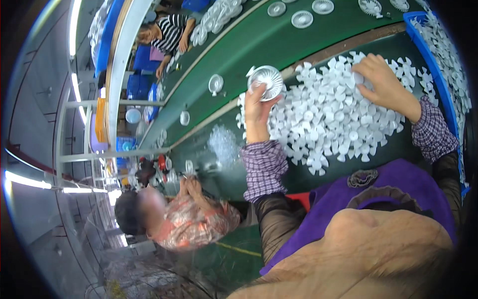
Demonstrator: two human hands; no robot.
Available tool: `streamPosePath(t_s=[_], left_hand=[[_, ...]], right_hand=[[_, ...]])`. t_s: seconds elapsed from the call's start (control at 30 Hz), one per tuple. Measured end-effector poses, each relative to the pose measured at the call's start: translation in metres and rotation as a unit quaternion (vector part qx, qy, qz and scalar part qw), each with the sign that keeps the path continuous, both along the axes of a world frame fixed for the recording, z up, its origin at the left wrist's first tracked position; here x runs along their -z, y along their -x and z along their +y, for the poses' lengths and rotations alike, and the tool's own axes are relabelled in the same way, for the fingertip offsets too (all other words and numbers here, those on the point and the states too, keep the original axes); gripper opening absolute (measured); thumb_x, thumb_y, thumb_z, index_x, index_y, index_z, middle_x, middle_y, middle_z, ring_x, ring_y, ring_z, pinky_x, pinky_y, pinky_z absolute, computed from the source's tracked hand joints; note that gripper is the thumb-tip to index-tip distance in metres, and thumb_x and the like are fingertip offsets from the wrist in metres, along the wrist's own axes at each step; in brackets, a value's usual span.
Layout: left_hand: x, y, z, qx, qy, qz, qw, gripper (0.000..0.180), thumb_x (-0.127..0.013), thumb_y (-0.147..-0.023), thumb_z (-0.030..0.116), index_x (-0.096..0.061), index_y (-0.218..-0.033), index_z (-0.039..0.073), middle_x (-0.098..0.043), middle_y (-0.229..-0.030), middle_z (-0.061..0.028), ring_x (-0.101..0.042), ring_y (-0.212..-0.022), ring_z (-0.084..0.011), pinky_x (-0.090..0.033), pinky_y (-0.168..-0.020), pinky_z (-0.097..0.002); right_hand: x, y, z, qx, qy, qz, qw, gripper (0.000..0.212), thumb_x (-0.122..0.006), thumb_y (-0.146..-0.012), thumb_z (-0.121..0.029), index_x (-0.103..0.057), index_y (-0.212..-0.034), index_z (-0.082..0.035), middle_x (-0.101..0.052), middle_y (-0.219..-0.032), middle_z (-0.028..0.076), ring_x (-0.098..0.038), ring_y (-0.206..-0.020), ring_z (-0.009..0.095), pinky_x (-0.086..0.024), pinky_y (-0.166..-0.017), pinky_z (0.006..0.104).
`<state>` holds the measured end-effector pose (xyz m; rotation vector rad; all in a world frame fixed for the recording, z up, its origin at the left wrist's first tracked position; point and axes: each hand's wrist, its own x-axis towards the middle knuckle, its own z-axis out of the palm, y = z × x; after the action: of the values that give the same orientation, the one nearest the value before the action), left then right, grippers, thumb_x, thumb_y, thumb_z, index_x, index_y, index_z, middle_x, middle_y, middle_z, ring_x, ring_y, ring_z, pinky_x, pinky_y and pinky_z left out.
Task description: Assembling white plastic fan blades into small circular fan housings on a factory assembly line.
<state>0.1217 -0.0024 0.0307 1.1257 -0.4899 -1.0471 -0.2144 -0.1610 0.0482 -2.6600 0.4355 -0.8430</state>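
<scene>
My left hand [258, 110] grips a small white handheld-fan body with a round slatted grille [266, 82], holding it up at the left end of a pile of white fan blades [323, 119]. At the far right part of that pile, my right hand [381, 82] has its thumb and fingers closed round a white fan blade [357, 78]. The fingers partly cover this blade. Loose blades lie heaped on the dark green work surface below both hands.
Beyond a raised ledge runs a green conveyor belt [239, 62] carrying several fan bodies [302, 19]. A blue crate [435, 74] full of blades stands at right. Small clear plastic pieces [223, 144] lie left of the pile. One co-worker [194, 219] sits at left, another [172, 35] across the belt.
</scene>
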Motion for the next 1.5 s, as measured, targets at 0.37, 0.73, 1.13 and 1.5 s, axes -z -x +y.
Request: streamPosePath(t_s=[0.37, 0.73, 1.13, 1.5], left_hand=[[0.008, 0.134, -0.022, 0.083, 0.087, -0.015, 0.993, 0.051, -0.048, -0.075, -0.003, -0.048, -0.125, 0.003, -0.060, -0.115, -0.0097, -0.061, -0.102, -0.0219, -0.054, -0.086, -0.0429], [0.009, 0.164, -0.043, 0.022, 0.081, -0.146, 0.986, 0.026, -0.060, -0.090, 0.007, -0.054, -0.115, 0.001, -0.064, -0.103, -0.0064, -0.062, -0.087, -0.0109, -0.050, -0.075, -0.0247], [0.013, 0.167, -0.026, 0.059, 0.052, -0.196, 0.977, 0.035, -0.066, -0.087, 0.008, -0.054, -0.118, -0.002, -0.065, -0.104, -0.0063, -0.061, -0.090, -0.0117, -0.049, -0.081, -0.0245], [0.008, 0.126, 0.013, 0.048, -0.118, -0.127, 0.984, 0.029, -0.059, -0.092, 0.018, -0.057, -0.113, -0.002, -0.065, -0.104, -0.0178, -0.068, -0.086, -0.0250, -0.057, -0.058, -0.0289]], right_hand=[[-0.007, -0.036, 0.025, -0.054, 0.024, -0.120, 0.991, 0.035, -0.068, -0.071, -0.009, -0.056, -0.102, 0.001, -0.054, -0.091, 0.013, -0.051, -0.090, 0.031, -0.042, -0.079, 0.0393], [0.002, -0.035, 0.017, -0.047, 0.023, -0.118, 0.992, 0.038, -0.070, -0.072, -0.010, -0.055, -0.105, 0.001, -0.053, -0.094, 0.015, -0.052, -0.090, 0.031, -0.044, -0.079, 0.0401], [0.011, -0.025, 0.002, -0.092, -0.265, 0.002, 0.960, 0.038, -0.071, -0.074, -0.021, -0.052, -0.100, -0.001, -0.059, -0.087, 0.015, -0.059, -0.079, 0.029, -0.044, -0.068, 0.0390], [0.020, -0.056, -0.111, 0.161, -0.526, -0.035, 0.834, 0.034, -0.063, -0.086, -0.018, -0.061, -0.112, 0.003, -0.068, -0.087, 0.012, -0.063, -0.072, 0.017, -0.050, -0.060, 0.0291]])
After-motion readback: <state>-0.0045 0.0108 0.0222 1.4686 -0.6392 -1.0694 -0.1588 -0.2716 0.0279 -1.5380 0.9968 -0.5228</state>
